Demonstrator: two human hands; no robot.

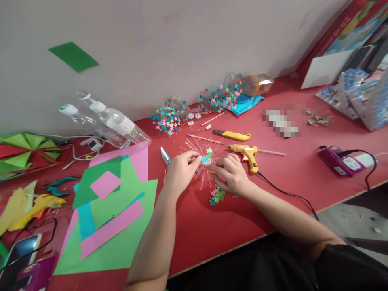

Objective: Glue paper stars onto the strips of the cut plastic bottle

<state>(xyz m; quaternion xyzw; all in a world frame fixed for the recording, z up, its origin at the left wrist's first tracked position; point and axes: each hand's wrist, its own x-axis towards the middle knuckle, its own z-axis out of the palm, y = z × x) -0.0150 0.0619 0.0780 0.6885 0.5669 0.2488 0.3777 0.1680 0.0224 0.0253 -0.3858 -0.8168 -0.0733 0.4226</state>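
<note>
1. The left hand has its thumb and finger drawn together at the edge of a blue star, apparently pinching it, though the contact is too small to see clearly
2. The right hand faces it with thumb and fingers apart, the index fingertip beside the middle of a clear spoked piece
3. That spoked piece lies on the red surface between the two hands, its thin strips spreading outward; the blue star is at its middle and a green star is just beyond
4. A small pile of stars, mostly green with some pink and blue, lies nearer the person, just beside the right hand
5. Beyond the right hand is a yellow glue gun, a pale stick reaching out of its back end and a black cord running to the near edge
6. Behind the glue gun lies a yellow cutter, and a striped straw lies behind the spoked piece
7. A scissor blade shows just beside the left hand
8. Farther back, by the wall, stand star-covered clusters in many colours
9. To the left, coloured sheets overlap in front of clear plastic bottles
</note>
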